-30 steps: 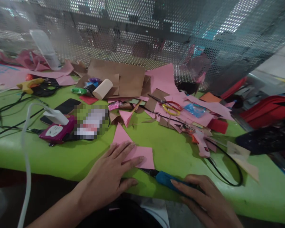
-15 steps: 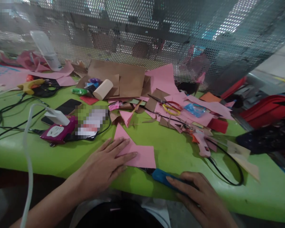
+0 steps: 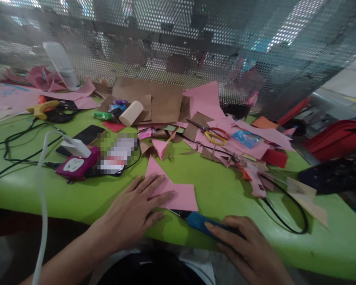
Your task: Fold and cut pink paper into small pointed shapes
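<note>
My left hand (image 3: 135,211) lies flat, fingers spread, on a folded pink paper sheet (image 3: 178,192) on the green table (image 3: 219,186). My right hand (image 3: 246,247) grips a blue-handled tool (image 3: 200,221) at the near table edge. Its dark blade points left, just under the pink sheet's lower edge.
A pink glue gun (image 3: 255,182) with a black cord lies to the right. Scissors with yellow and red handles (image 3: 213,134) rest on pink and brown paper scraps behind. A magenta device (image 3: 75,166), a black phone (image 3: 84,136) and cables sit at the left. A perforated metal screen backs the table.
The view shifted slightly. My left hand stays flat on the pink sheet, and my right hand with the blue tool slid a little to the left.
</note>
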Demonstrator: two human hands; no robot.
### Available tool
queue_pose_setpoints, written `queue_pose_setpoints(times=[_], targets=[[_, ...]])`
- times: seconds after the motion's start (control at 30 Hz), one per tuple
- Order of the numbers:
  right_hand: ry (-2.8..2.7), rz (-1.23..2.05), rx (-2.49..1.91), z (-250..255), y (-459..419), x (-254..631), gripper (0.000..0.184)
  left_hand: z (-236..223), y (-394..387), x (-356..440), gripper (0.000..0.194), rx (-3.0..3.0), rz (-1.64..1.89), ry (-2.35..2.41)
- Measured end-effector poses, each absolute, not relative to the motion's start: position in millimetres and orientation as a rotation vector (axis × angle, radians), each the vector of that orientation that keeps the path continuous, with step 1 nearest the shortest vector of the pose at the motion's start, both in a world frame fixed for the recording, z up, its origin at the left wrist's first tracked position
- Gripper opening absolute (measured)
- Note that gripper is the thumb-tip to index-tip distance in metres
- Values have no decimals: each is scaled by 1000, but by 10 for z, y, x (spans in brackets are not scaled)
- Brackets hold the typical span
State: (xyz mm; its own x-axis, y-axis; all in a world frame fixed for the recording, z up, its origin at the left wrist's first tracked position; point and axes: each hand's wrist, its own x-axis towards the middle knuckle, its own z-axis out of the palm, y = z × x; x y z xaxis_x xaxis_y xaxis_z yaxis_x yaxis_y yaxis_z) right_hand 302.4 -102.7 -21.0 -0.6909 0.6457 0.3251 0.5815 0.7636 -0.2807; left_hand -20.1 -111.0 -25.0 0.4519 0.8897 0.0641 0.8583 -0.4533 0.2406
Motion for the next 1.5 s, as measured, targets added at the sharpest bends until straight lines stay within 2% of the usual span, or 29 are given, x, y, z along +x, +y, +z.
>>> queue_pose_setpoints(times=[0.33,0.63,1.33,1.5], targets=[[-2522,192,-974,-232,-1030,3034,39,-294,-1136,-30,53,2503,340,1619],[-2526,219,-962,-194,-991,3035,38,-243,-1080,-355,46,2525,284,1538],[-2524,254,-917,-231,-1006,2788,38,-246,-1092,-296,44,2467,329,1587],[-2520,261,-919,-208,-997,2766,38,-227,-1019,-421,46,2530,347,1468]])
